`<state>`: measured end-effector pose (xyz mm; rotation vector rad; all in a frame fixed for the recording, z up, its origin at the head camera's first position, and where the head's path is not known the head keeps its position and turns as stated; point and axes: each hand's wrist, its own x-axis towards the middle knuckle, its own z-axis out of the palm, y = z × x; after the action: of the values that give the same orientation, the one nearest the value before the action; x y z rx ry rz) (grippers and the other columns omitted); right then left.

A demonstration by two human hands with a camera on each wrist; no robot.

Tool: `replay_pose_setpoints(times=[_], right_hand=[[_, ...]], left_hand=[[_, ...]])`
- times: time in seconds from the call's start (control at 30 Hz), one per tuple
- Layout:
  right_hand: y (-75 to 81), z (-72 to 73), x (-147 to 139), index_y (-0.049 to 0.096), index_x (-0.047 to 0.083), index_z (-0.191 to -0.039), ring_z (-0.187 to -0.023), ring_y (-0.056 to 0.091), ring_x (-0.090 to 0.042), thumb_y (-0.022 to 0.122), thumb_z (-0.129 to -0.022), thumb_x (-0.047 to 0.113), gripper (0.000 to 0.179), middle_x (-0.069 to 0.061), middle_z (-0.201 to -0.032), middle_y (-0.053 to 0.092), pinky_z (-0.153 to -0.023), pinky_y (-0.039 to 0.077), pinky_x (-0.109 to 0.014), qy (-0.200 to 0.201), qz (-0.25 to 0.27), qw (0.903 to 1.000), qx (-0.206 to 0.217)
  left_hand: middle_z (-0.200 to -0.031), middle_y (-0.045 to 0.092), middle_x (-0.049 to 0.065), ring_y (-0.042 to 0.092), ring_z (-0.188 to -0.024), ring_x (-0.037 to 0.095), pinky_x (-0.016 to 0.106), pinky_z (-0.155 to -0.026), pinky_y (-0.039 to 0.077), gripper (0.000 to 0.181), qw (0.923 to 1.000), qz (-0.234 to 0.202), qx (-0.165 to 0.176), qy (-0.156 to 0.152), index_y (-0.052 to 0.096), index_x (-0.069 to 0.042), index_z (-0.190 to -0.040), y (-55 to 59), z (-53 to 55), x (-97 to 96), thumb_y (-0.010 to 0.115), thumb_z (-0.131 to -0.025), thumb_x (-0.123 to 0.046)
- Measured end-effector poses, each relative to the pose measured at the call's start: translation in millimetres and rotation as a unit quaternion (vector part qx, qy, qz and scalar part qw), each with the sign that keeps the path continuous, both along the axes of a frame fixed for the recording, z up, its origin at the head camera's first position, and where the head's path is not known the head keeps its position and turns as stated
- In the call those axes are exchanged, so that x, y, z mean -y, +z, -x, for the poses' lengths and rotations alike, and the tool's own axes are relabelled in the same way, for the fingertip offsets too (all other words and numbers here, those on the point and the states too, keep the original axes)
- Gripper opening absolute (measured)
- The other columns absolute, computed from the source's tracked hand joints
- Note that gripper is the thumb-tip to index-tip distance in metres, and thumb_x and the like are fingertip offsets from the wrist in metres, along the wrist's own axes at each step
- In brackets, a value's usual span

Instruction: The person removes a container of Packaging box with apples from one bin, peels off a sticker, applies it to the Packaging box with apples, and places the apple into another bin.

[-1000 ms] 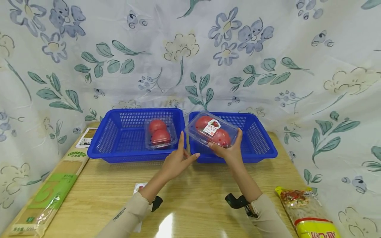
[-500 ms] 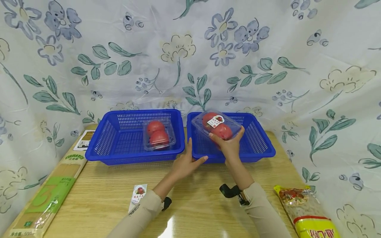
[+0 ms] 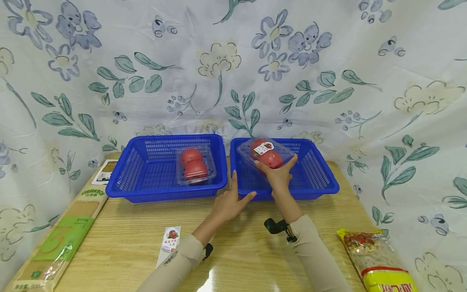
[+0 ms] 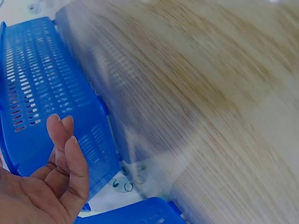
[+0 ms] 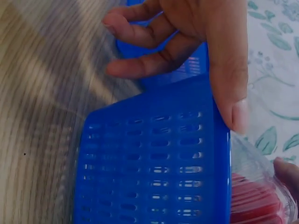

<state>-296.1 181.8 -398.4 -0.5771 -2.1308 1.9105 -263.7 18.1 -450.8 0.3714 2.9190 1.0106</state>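
My right hand grips the near end of a clear plastic box with two round red fruits and a white label. The box is tilted, low inside the right blue basket; its red contents show past the rim in the right wrist view. At the baskets' facing corners is my left hand, index finger straight up the gap, thumb out at the right basket's front rim. The left wrist view shows my left hand with loosely bent fingers and nothing in them.
The left blue basket holds a similar fruit box. Around lie a noodle packet, a printed card, a label strip and a yellow-red bag. Floral cloth stands behind the wooden table.
My right hand has lowered the box from above the gap side deeper into the right basket. My left hand has shifted right, from the left basket's corner to the right basket's corner.
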Motion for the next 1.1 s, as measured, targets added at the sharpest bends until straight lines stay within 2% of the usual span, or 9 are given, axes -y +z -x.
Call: replay_pose_setpoints(times=[0.13, 0.27, 0.33, 0.53, 0.87, 1.0, 1.1], right_hand=[[-4.0, 5.3, 1, -0.018, 0.035, -0.156, -0.145, 0.022, -0.05, 0.089, -0.071, 0.04, 0.137, -0.033, -0.156, 0.014, -0.108, 0.038, -0.059, -0.005, -0.02, 0.9997, 0.014], [-7.7, 10.8, 1, -0.019, 0.035, -0.156, -0.146, 0.014, -0.053, 0.088, -0.072, 0.04, 0.137, -0.034, -0.157, 0.01, -0.113, 0.027, -0.065, -0.011, -0.033, 0.9989, 0.031], [-8.5, 13.2, 1, -0.019, 0.034, -0.156, -0.146, 0.013, -0.054, 0.088, -0.073, 0.039, 0.136, -0.034, -0.158, 0.008, -0.113, 0.026, -0.065, -0.014, -0.035, 0.9985, 0.04], [-8.6, 16.9, 6, -0.019, 0.03, -0.156, -0.144, 0.016, -0.057, 0.087, -0.075, 0.036, 0.133, -0.036, -0.157, 0.004, -0.111, 0.027, -0.067, -0.023, -0.043, 0.9973, 0.054], [-6.6, 17.2, 8, -0.021, 0.029, -0.156, -0.145, 0.015, -0.055, 0.086, -0.075, 0.041, 0.135, -0.038, -0.155, 0.006, -0.11, 0.032, -0.064, -0.014, -0.062, 0.9936, 0.093], [-5.9, 18.2, 6, -0.023, 0.028, -0.156, -0.146, 0.009, -0.053, 0.084, -0.075, 0.043, 0.135, -0.038, -0.156, 0.006, -0.109, 0.036, -0.061, -0.006, -0.057, 0.9913, 0.118], [-4.7, 17.7, 5, -0.024, 0.025, -0.155, -0.146, 0.014, -0.053, 0.084, -0.076, 0.044, 0.135, -0.038, -0.155, 0.009, -0.108, 0.04, -0.058, 0.004, -0.058, 0.9893, 0.134]], left_hand=[[-0.072, 0.067, -0.001, 0.063, -0.059, 0.016, 0.045, -0.063, 0.053, 0.105, 0.9999, 0.015, -0.003, -0.002, -0.002, -0.009, -0.16, 0.2, -0.3, 0.0, 0.045, -0.092, -0.073], [-0.067, 0.063, -0.002, 0.062, -0.058, 0.016, 0.045, -0.065, 0.054, 0.104, 0.9998, 0.02, -0.007, -0.001, -0.002, -0.009, -0.16, -0.5, -0.8, -0.2, 0.045, -0.092, -0.072], [-0.065, 0.061, -0.003, 0.06, -0.057, 0.015, 0.044, -0.063, 0.054, 0.104, 0.9997, 0.021, -0.007, -0.003, -0.002, -0.009, -0.16, -0.6, -1.0, -0.3, 0.045, -0.092, -0.073], [-0.062, 0.058, -0.003, 0.055, -0.049, 0.014, 0.036, -0.052, 0.048, 0.105, 0.9998, 0.019, -0.002, -0.006, -0.004, -0.009, -0.16, 0.4, -0.8, -0.7, 0.044, -0.092, -0.073], [-0.07, 0.063, 0.004, 0.06, -0.056, 0.019, 0.044, -0.062, 0.054, 0.103, 0.9997, 0.023, 0.001, -0.002, -0.003, -0.01, -0.16, 2.9, 0.0, -0.6, 0.044, -0.093, -0.072], [-0.071, 0.063, 0.006, 0.058, -0.053, 0.019, 0.043, -0.059, 0.053, 0.104, 0.9997, 0.022, 0.011, -0.006, -0.004, -0.01, -0.16, 3.5, 0.2, -0.8, 0.043, -0.093, -0.073], [-0.069, 0.062, 0.005, 0.058, -0.052, 0.018, 0.042, -0.058, 0.052, 0.103, 0.9996, 0.024, 0.014, -0.008, -0.005, -0.01, -0.16, 2.9, 0.5, -1.0, 0.044, -0.093, -0.072]])
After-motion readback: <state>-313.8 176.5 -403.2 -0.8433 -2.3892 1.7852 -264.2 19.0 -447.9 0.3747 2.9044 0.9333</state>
